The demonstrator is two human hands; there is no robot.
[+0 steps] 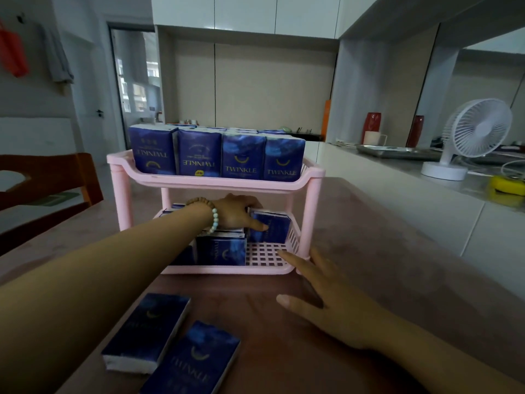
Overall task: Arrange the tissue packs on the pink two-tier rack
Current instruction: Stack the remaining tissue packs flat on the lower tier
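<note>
Reaching into the rack's (216, 183) lower tier, left hand (237, 211) gripping one tissue pack (270, 227), four packs above it, two loose packs (173, 348) below, right hand (335, 305) flat, fingers spread, empty on the table (369, 237).

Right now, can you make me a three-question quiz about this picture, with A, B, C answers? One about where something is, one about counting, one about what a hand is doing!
1. Where is the left hand?
A. On the rack's top shelf
B. Inside the rack's bottom shelf
C. On the fan

2. How many tissue packs lie loose on the table?
A. Two
B. Five
C. None

3. What is the right hand doing?
A. Gripping a pack
B. Holding a cup
C. Open, holding nothing

Answers:
1 B: it reaches under the top tier of the pink rack to a standing pack.
2 A: two packs lie in front of the rack.
3 C: its fingers are spread, near the rack's corner.
</note>
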